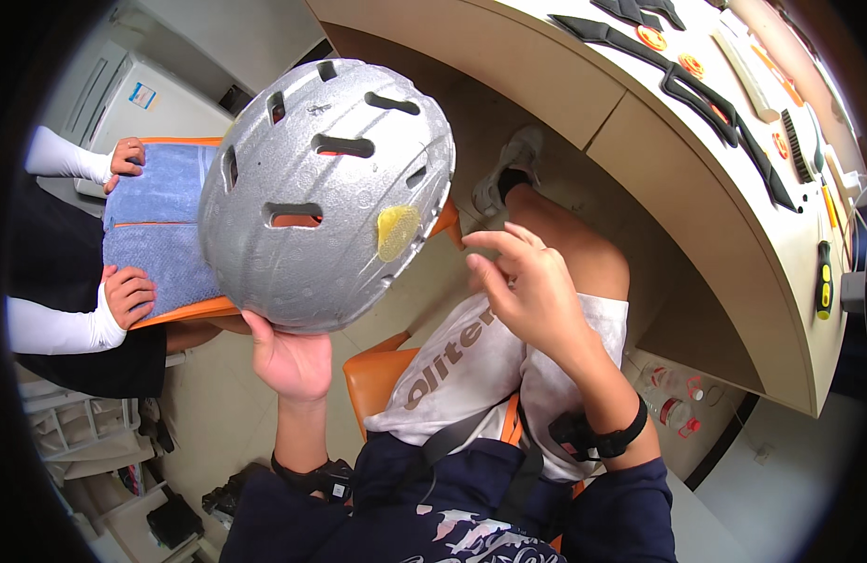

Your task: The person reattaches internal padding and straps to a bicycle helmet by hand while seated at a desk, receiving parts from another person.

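A silver-grey foam helmet shell (311, 178) with several oval vent slots is held up in front of me, its domed outside facing up. My left hand (295, 364) supports it from below at the near rim; the thumb shows against the edge while the other fingers are hidden under the shell. On the shell's right side sits a translucent yellow patch (396, 233). My right hand (527, 286) hovers just right of the helmet, apart from it, with thumb and fingers spread and nothing seen between them.
A curved desk (724, 202) at the right carries black padding strips (701, 98), orange discs, a brush (801, 145) and a yellow-black screwdriver (823, 281). Plastic bottles (677, 413) lie below it. Left, another person's hands (128, 293) rest on a blue-covered orange chair (157, 197).
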Demonstrator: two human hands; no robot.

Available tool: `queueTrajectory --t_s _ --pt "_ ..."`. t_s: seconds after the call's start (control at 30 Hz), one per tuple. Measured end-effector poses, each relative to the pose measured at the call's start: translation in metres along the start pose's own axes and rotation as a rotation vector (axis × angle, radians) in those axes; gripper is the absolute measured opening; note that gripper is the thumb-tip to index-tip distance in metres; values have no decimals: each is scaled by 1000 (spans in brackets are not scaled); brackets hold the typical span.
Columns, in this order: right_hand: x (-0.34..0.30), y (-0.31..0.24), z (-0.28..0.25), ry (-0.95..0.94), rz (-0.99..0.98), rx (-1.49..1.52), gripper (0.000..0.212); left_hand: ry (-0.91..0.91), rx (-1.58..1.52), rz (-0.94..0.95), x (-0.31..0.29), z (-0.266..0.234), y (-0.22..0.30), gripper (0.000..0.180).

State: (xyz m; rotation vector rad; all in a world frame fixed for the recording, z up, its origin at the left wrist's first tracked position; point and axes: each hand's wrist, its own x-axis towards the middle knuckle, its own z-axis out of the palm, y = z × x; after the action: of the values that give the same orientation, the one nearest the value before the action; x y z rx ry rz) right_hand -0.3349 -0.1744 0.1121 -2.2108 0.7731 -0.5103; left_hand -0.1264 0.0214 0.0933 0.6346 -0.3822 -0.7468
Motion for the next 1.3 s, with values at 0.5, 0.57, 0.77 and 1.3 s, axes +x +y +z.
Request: queueTrajectory --t_s 0.5,0.57,0.77,1.3 --pt "-2 -26 14 222 215 949 56 -185 6 -142 -12 -11 -22 59" --pt "-2 -28 12 201 259 977 56 -297 108 -99 -12 -15 -21 66" --pt "0 -20 10 172 249 1092 57 -320 69 -154 -14 -24 -19 66" --pt "-16 11 11 130 306 974 55 -326 463 -114 -21 -43 -10 57"
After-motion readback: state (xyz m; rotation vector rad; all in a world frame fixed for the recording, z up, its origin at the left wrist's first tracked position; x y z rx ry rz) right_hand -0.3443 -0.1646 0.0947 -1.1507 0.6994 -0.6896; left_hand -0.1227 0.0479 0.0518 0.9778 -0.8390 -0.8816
